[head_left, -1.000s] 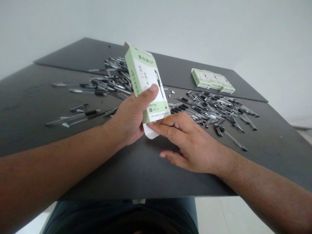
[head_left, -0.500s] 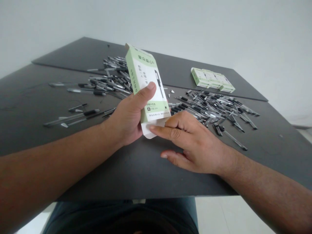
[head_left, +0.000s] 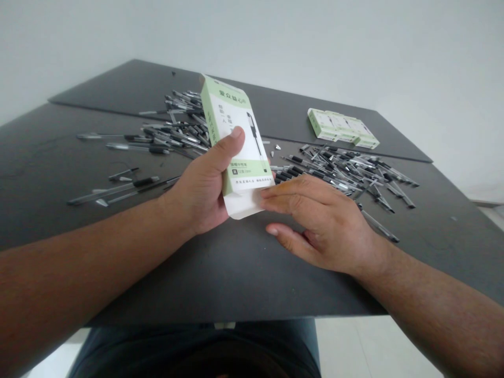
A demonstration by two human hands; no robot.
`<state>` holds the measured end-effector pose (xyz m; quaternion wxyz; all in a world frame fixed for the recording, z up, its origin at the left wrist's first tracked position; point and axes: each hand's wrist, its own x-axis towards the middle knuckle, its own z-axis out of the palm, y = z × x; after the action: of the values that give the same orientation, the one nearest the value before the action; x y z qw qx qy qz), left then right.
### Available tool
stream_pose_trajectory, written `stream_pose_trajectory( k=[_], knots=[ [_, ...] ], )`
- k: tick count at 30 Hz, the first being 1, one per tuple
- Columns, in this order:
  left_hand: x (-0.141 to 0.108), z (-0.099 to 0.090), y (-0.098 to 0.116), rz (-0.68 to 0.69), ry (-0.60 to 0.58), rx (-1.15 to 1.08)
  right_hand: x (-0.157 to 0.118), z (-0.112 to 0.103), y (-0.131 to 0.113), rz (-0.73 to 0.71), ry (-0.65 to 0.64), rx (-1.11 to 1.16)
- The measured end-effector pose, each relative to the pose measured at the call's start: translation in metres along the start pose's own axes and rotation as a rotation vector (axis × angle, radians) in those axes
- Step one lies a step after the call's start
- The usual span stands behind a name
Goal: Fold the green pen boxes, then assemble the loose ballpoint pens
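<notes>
Unfolded flap, pale green pen box point(head_left: 247, 149)

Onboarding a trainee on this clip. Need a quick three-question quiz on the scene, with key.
1. Which hand grips the green-and-white pen carton? A: left hand. B: right hand. C: neither.
2. True or false: the flat cartons lie beyond the loose black-and-clear pens, as seen from the person.
3. What is pictured on the carton's white face?

Key: 1 A; 2 true; 3 a pen.
</notes>
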<state>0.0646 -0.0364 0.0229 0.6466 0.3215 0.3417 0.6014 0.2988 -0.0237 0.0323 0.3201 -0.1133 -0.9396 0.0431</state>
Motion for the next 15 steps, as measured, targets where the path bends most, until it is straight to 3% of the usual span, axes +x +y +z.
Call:
stream_pose_trajectory(
  k=[7,15],
  knots=[
    [0.001,-0.002,-0.002,0.016,-0.009,0.015,0.0,0.0,-0.001,0.011,-0.008,-0.032],
    [0.0,-0.004,-0.005,0.007,-0.07,0.019,-0.003,0.009,0.004,-0.075,-0.057,0.007]
  ],
)
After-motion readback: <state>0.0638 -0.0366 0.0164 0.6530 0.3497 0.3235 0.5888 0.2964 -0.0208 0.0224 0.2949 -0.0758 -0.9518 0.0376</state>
